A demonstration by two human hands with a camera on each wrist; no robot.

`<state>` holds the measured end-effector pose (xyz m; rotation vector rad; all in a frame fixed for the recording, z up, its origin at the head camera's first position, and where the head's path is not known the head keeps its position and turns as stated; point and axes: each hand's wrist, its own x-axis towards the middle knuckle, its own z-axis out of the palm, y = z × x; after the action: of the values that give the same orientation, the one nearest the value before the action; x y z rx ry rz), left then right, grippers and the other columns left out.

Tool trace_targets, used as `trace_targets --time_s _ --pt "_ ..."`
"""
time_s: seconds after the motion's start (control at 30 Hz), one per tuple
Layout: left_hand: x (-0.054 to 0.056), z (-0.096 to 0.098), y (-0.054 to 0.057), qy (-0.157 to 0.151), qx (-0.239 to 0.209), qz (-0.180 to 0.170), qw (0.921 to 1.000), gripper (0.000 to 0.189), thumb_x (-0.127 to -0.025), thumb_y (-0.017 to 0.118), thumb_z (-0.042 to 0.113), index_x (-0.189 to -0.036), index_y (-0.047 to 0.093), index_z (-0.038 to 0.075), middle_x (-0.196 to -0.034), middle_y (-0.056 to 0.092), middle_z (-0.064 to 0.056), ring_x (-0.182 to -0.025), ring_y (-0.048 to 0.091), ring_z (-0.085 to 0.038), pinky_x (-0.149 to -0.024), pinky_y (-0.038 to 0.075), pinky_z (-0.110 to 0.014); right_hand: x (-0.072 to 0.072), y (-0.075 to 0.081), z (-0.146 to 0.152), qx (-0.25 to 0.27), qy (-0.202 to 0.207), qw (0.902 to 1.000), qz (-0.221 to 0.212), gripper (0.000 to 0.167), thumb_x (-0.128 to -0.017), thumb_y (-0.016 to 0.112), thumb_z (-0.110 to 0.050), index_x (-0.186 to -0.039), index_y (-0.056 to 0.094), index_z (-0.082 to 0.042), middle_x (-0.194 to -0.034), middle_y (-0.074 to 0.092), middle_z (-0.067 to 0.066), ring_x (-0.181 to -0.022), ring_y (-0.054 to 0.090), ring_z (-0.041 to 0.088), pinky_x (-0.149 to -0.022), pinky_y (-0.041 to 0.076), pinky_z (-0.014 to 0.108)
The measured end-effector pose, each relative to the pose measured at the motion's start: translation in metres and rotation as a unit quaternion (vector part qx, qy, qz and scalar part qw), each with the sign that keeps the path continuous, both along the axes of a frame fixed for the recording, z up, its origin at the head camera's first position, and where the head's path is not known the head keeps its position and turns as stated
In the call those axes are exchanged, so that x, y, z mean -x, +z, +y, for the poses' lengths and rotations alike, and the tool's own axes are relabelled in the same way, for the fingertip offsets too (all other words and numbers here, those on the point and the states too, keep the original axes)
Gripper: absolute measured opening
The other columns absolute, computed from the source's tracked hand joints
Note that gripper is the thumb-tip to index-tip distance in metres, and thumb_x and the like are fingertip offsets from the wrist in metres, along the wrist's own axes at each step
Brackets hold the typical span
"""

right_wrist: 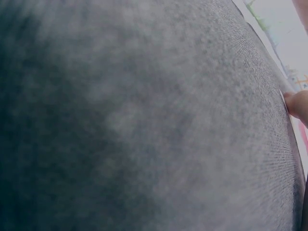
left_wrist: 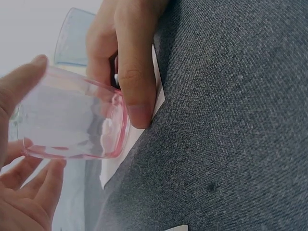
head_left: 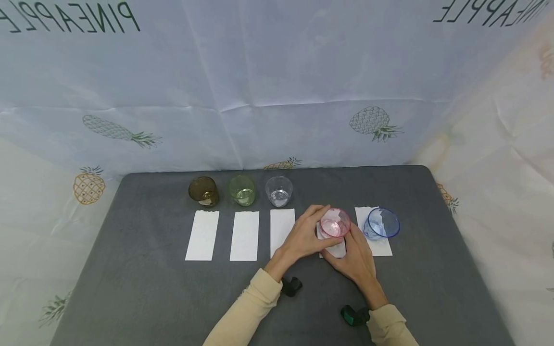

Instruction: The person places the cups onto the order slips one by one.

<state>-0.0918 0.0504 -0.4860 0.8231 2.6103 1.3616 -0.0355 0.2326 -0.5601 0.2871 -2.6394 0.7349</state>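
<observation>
Presently, the left hand (head_left: 304, 235) is partly closed about the pink glass (head_left: 334, 222), thumb on the near side and fingers on the far side. The right hand (head_left: 356, 251) is at the lower right of the same glass, its thumb spread from its bent fingers; whether it grips the glass base or the paper cannot be determined. The pink glass is between the two hands, above a white paper strip (head_left: 338, 251); contact between base and paper cannot be confirmed.

Just right of the right hand, the blue glass (head_left: 383, 223) stands on a second strip (head_left: 382, 248). Immediately left of the left hand lies a third strip (head_left: 281, 226), partly covered by that hand; farther left are a fourth strip (head_left: 245, 235) and a fifth strip (head_left: 202, 235). Beyond the left hand and to its left, the clear glass (head_left: 279, 191) is the nearest of a row, followed by the green glass (head_left: 241, 190) and the brown glass (head_left: 202, 191). Beneath both hands is a grey table (head_left: 147, 293); past them hangs a pineapple-print cloth (head_left: 277, 62).
</observation>
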Motion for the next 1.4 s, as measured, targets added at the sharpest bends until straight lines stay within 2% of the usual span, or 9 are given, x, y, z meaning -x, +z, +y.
trace_targets --time_s 0.1,0.23,0.57,0.77,0.93,1.03,1.17,1.23,1.4 --pt "-0.001 0.000 -0.002 0.006 0.000 0.002 1.0000 0.085 -0.081 0.086 0.038 -0.150 0.051 0.002 -0.142 0.058 -0.010 -0.130 0.060 -0.022 -0.109 0.052 -0.036 0.000 0.000 -0.002 0.003 0.000 1.0000 0.005 0.107 -0.085 0.043 -0.087 -0.141 0.053 0.003 -0.134 0.059 0.023 -0.122 0.059 0.041 -0.104 0.048 0.058" --pt "-0.004 0.003 -0.006 0.014 -0.007 0.001 0.9999 0.082 -0.085 0.083 0.039 -0.150 0.050 0.003 -0.143 0.058 -0.010 -0.132 0.059 -0.022 -0.110 0.052 -0.037 0.000 0.000 -0.003 0.000 -0.003 1.0000 0.006 0.110 -0.086 0.036 -0.089 -0.142 0.052 0.005 -0.134 0.060 0.025 -0.122 0.058 0.042 -0.105 0.046 0.057" --pt "-0.007 0.005 -0.011 0.030 -0.029 -0.015 0.9990 0.080 -0.084 0.083 0.037 -0.150 0.051 0.006 -0.145 0.059 -0.008 -0.134 0.059 -0.022 -0.110 0.051 -0.040 -0.001 0.000 -0.004 -0.003 -0.001 0.9997 0.022 0.111 -0.087 0.035 -0.088 -0.142 0.051 0.007 -0.134 0.060 0.028 -0.122 0.057 0.042 -0.106 0.044 0.053" --pt "-0.006 0.007 -0.010 0.030 -0.025 -0.010 0.9992 0.080 -0.084 0.084 0.038 -0.149 0.052 0.007 -0.144 0.060 -0.008 -0.134 0.059 -0.020 -0.111 0.051 -0.038 -0.003 0.000 -0.003 -0.002 -0.003 0.9992 0.040 0.105 -0.089 0.038 -0.085 -0.136 0.057 0.007 -0.128 0.061 0.027 -0.116 0.058 0.041 -0.100 0.047 0.053" --pt "-0.006 0.007 -0.008 0.027 -0.019 -0.005 0.9994 0.080 -0.084 0.083 0.039 -0.149 0.052 0.006 -0.143 0.061 -0.008 -0.133 0.060 -0.020 -0.110 0.052 -0.038 -0.005 0.002 -0.004 0.009 -0.005 0.9996 0.027 0.106 -0.089 0.038 -0.085 -0.138 0.056 0.008 -0.133 0.057 0.028 -0.119 0.056 0.043 -0.100 0.047 0.056" --pt "-0.006 0.006 -0.008 0.028 -0.016 -0.007 0.9995 0.080 -0.085 0.083 0.040 -0.150 0.051 0.007 -0.144 0.060 -0.008 -0.134 0.060 -0.020 -0.109 0.052 -0.038 -0.007 0.004 -0.005 0.021 -0.005 0.9997 0.014 0.099 -0.089 0.055 -0.076 -0.139 0.054 0.009 -0.136 0.055 0.031 -0.122 0.055 0.045 -0.101 0.046 0.059" --pt "-0.006 0.005 -0.008 0.029 -0.015 -0.005 0.9994 0.080 -0.085 0.082 0.042 -0.150 0.051 0.008 -0.145 0.059 -0.007 -0.134 0.059 -0.020 -0.110 0.052 -0.038 -0.009 0.009 -0.006 0.033 -0.012 0.9993 -0.010 0.088 -0.076 0.084 -0.042 -0.140 0.053 0.010 -0.139 0.053 0.034 -0.124 0.054 0.048 -0.103 0.046 0.062" --pt "-0.007 0.005 -0.008 0.031 -0.015 -0.005 0.9994 0.080 -0.085 0.082 0.042 -0.151 0.051 0.008 -0.145 0.059 -0.007 -0.134 0.059 -0.020 -0.109 0.052 -0.038 -0.011 0.012 -0.008 0.036 -0.020 0.9988 -0.027 0.089 -0.069 0.089 -0.030 -0.140 0.053 0.010 -0.140 0.053 0.033 -0.126 0.053 0.048 -0.103 0.046 0.063" --pt "-0.008 0.005 -0.008 0.029 0.000 -0.007 0.9996 0.081 -0.086 0.081 0.043 -0.153 0.048 0.010 -0.147 0.057 -0.006 -0.134 0.059 -0.018 -0.109 0.052 -0.035 -0.019 0.018 -0.009 0.049 -0.045 0.9958 -0.062 0.090 -0.068 0.093 -0.029 -0.140 0.054 0.010 -0.141 0.052 0.031 -0.130 0.051 0.046 -0.103 0.046 0.066"
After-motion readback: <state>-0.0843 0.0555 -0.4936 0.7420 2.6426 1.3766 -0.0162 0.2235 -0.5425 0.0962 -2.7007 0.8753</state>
